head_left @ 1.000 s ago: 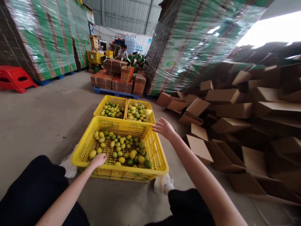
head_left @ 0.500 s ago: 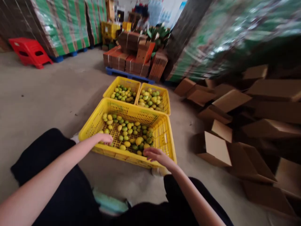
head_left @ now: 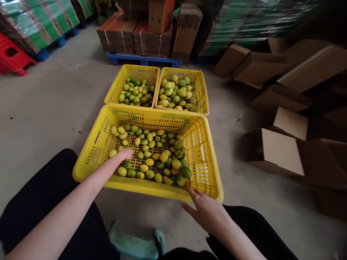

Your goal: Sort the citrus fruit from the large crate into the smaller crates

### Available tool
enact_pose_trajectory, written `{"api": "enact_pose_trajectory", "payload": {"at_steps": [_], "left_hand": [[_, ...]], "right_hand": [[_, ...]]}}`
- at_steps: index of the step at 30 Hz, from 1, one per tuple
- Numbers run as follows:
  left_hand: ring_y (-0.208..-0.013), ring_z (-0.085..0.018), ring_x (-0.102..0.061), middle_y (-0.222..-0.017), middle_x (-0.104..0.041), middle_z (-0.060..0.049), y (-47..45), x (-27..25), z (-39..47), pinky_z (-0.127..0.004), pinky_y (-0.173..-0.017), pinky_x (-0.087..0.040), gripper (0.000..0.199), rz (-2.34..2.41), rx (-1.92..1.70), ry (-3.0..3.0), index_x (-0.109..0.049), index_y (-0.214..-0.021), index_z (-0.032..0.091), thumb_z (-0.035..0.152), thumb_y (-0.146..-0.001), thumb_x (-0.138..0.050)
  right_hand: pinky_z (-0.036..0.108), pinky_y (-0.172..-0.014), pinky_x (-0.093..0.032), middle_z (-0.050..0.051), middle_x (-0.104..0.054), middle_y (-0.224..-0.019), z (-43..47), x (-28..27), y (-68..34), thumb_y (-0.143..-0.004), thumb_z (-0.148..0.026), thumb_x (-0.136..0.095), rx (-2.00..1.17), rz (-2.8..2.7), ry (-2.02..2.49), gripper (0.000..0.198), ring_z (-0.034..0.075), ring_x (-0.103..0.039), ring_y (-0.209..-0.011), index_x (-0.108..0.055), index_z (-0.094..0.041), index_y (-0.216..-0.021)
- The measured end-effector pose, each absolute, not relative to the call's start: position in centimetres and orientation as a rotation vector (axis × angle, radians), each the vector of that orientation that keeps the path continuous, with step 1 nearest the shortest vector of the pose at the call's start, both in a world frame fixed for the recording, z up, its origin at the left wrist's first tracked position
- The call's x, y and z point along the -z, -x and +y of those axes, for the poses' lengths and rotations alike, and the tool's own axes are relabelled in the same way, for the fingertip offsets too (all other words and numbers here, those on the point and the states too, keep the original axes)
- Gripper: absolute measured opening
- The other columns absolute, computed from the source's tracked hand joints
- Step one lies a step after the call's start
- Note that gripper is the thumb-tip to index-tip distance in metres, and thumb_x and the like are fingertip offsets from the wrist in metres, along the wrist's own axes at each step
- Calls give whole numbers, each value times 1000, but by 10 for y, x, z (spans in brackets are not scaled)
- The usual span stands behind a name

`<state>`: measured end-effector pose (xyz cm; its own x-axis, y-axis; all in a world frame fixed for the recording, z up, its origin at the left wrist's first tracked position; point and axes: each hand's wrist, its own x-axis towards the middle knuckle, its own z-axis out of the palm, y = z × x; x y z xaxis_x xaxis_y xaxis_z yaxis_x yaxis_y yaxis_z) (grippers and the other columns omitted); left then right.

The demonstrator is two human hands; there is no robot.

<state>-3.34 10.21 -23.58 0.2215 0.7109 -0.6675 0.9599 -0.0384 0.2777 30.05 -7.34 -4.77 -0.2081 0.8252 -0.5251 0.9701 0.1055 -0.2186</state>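
The yellow crate (head_left: 146, 113) stands between the knees (head_left: 54, 177), presumably for easy reach, its lemons (head_left: 164, 156) around the left grip (head_left: 127, 154), whose closure I cannot tell, and just beyond the right grip (head_left: 207, 207), spread apart.

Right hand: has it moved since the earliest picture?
Yes, the right hand moved toward the person, from the front crate's far right corner to its near rim.
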Motion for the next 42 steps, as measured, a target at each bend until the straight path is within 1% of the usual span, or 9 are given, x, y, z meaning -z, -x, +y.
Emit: {"api": "enact_pose_trajectory", "payload": {"at_steps": [5,8,12,16,20,26,31,36,42], "left_hand": [[-139,-39,-37,-157,-30,-20,10,258,156,-44,-105,-38,64,1566,428,-1875,-43,-140,15,17,-78,-63],[-146,-42,-25,-163,-16,-18,-1,274,166,-51,-110,-33,80,1556,445,-1864,-33,-148,21,13,-75,-65],[-141,-44,-33,-163,-6,-24,-5,286,160,-50,-111,-33,86,1578,451,-1815,-28,-150,15,9,-72,-66],[-126,-39,-51,-152,-32,-26,-4,276,159,-42,-102,-42,72,1545,480,-1688,-47,-132,10,7,-65,-73],[-92,-22,-65,-103,-68,-9,-2,234,152,-28,-80,-48,29,1400,501,-1457,-60,-103,6,14,-75,-66],[-66,-12,-59,-88,-67,0,2,111,107,-22,-57,-42,30,1073,211,-1103,-61,-114,20,20,-84,-56],[-53,-13,-50,-85,-68,-8,13,37,48,-28,-52,-37,55,713,103,-721,-64,-107,17,62,-93,-36],[-58,-16,-55,-73,-66,-11,0,42,9,-26,-50,-39,79,874,-45,-510,-64,-96,14,78,-87,-19],[-49,-12,-50,-73,-65,-10,-20,54,18,-23,-46,-42,74,1261,-287,-98,-64,-100,9,71,-92,-23]], "right_hand": [[47,-74,-62,20,-74,-110,-89,59,-321,-84,-37,-62,593,2363,-1809,42,36,-73,-92,-68,-18,-121],[50,-73,-61,21,-71,-116,-101,67,-328,-85,-41,-62,497,2513,-1783,50,39,-72,-96,-63,-19,-130],[51,-71,-60,20,-70,-119,-116,75,-330,-82,-46,-65,522,2567,-1718,64,41,-71,-96,-53,-23,-141],[49,-72,-60,19,-71,-119,-113,69,-317,-81,-47,-66,572,2607,-1645,67,39,-71,-95,-52,-23,-141],[46,-78,-59,20,-71,-117,-89,50,-291,-82,-38,-67,471,2678,-1590,54,37,-70,-98,-60,-16,-131],[38,-71,-58,15,-75,-102,-77,31,-261,-76,-22,-72,168,2803,-1527,38,30,-73,-84,-68,-12,-112],[35,-71,-56,11,-75,-95,-79,12,-265,-79,-27,-70,179,2816,-1389,32,26,-71,-80,-68,-14,-109],[39,-74,-56,16,-73,-99,-44,-1,-291,-87,-22,-60,339,2463,-1517,29,31,-71,-88,-66,-13,-114],[42,-84,-53,11,-71,-79,17,56,-315,-70,-10,-73,951,1997,-2026,12,31,-71,-92,-63,-17,-72]]}}
